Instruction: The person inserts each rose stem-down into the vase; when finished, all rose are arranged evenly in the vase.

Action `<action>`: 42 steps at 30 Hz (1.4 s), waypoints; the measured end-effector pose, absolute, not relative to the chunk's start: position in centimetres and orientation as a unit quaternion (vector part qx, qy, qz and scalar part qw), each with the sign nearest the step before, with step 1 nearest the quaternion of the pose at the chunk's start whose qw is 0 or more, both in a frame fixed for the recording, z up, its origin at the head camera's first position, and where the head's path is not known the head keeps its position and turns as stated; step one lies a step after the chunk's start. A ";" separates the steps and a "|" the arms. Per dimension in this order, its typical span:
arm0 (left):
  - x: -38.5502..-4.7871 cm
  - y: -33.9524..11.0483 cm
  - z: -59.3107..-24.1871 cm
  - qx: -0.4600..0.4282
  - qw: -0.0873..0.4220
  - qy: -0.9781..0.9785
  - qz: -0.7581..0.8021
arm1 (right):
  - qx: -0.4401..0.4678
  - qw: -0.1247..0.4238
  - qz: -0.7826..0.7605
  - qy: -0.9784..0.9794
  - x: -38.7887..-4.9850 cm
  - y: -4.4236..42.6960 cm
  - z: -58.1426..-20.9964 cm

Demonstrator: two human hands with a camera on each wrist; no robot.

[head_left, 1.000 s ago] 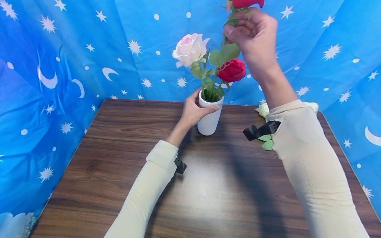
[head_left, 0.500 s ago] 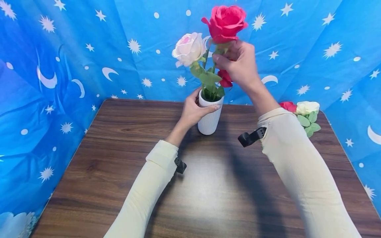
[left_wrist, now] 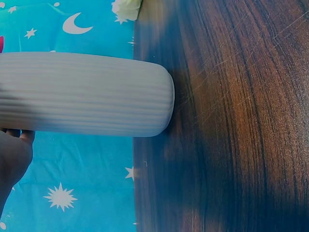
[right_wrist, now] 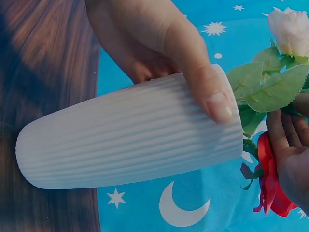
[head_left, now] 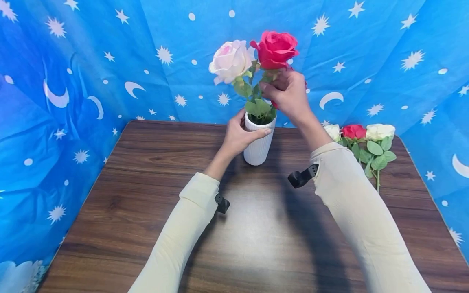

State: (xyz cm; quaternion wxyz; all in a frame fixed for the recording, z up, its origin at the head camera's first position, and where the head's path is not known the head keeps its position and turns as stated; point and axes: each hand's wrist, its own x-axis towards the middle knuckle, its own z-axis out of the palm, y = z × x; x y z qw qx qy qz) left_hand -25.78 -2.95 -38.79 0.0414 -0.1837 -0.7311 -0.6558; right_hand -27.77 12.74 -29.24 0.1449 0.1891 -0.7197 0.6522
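Left hand grips ribbed white vase, right hand pinches red rose; pinkish-white rose in, 3 white/red roses seemingly left.

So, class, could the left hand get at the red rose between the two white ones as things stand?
Probably not easily: the left hand grips the vase, and the right forearm seems to cross between it and that red rose.

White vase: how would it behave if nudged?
The white vase may tip: it stands tall, with the pale rose and upper red rose high above it. Its ribbing probably resists slipping, and the left hand gripping it should help.
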 end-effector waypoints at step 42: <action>-26.0 -2.8 -38.7 -0.179 0.038 -0.742 -0.645 | 0.169 0.170 0.589 -0.772 -24.0 14.8 -28.6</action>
